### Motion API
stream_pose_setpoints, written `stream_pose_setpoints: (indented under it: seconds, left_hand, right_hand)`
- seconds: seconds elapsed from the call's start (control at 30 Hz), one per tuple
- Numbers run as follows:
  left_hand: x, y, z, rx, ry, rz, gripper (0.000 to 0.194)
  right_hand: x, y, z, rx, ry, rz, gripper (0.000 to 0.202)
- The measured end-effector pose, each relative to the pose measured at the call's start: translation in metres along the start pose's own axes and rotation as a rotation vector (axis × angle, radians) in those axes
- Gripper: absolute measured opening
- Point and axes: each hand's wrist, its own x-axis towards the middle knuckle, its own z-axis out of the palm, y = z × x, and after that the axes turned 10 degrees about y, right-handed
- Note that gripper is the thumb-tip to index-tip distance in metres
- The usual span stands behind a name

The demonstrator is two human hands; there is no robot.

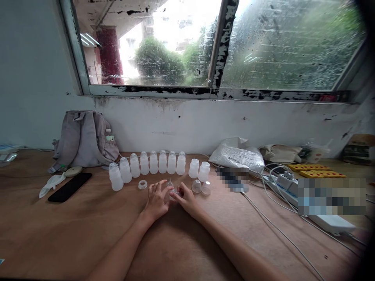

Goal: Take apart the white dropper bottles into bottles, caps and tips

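My left hand (158,200) and my right hand (185,198) meet over the table, fingers closed around a small clear part (175,191) that they partly hide. Just behind them stands a clear nipple-shaped piece (169,183). A white ring (142,184) lies to the left of my left hand. Right of my right hand are two translucent caps (196,186). Several frosted bottles with clear caps (144,163) stand in a curved row behind my hands. Two bottles without caps (193,168) stand at the right end of that row.
A black phone (70,187) and a white pouch (52,185) lie at the left, before a grey backpack (84,138). Toward the right are a silvery bag (238,154), cables, a white power strip (331,223) and yellow blocks (322,173).
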Motion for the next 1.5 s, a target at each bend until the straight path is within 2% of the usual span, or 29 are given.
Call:
stream_pose_setpoints:
  seconds: [0.17, 0.37, 0.47, 0.63, 0.87, 1.27, 1.5]
  left_hand:
    - [-0.001, -0.009, 0.005, 0.049, 0.007, -0.046, 0.037]
    - [0.001, -0.039, 0.013, 0.183, 0.081, -0.252, 0.036]
    - [0.001, -0.052, 0.013, 0.288, 0.108, -0.328, 0.037]
    - [-0.005, -0.062, 0.015, 0.372, 0.013, -0.427, 0.041]
    - [-0.005, -0.066, 0.020, 0.418, -0.084, -0.464, 0.055]
    - [-0.004, -0.060, 0.014, 0.385, -0.164, -0.359, 0.046]
    - [-0.005, -0.063, 0.018, 0.363, -0.160, -0.362, 0.047]
  right_hand:
    - [0.001, -0.004, -0.003, -0.040, 0.051, 0.015, 0.031]
    - [0.004, 0.014, -0.011, -0.215, 0.134, 0.001, 0.029]
    - [0.006, 0.024, -0.012, -0.335, 0.094, -0.024, 0.024]
    - [0.004, 0.027, -0.010, -0.454, 0.002, -0.055, 0.014]
    - [0.006, 0.036, -0.007, -0.404, 0.023, -0.057, 0.017]
    - [0.029, 0.044, 0.012, -0.503, 0.090, -0.092, 0.023]
    - [0.031, 0.047, 0.016, -0.346, 0.058, -0.117, 0.024]
